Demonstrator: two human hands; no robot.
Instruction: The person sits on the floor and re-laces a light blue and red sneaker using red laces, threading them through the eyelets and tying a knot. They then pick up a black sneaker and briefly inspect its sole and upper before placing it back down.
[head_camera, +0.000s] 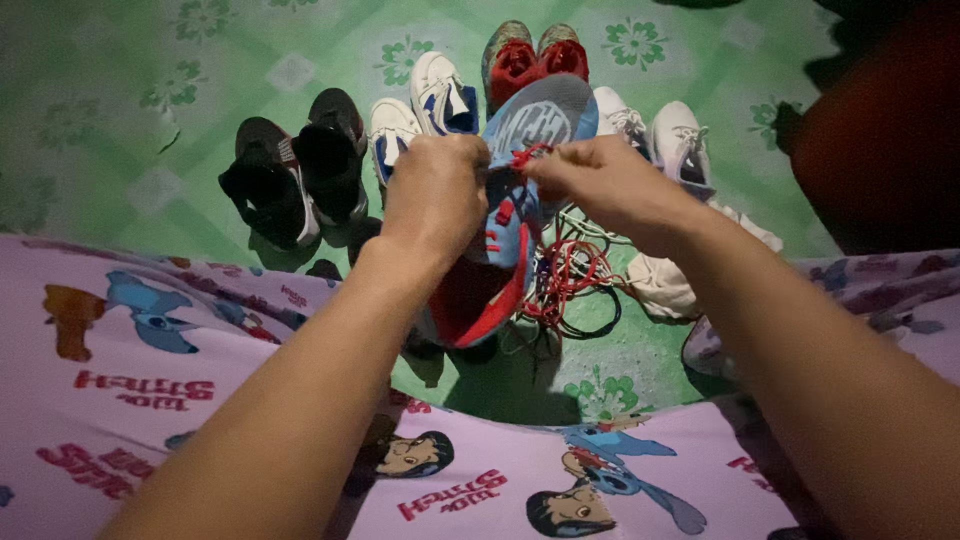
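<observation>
Blue sneaker (515, 190) gripped by left hand (435, 200); right hand (610, 185) fingers pinch red lace (525, 155); eight shoes on floor.

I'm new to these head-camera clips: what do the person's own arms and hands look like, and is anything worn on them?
Both forearms are bare, with no sleeves showing. The left hand and right hand wear no gloves, and no rings, watch or bracelets can be made out in the dim light.

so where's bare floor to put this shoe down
Bare green floor lies left of the black shoes, and a small patch in front of the red laces. Crowded: the shoe row behind the blue shoe held by left hand and right hand.
</observation>
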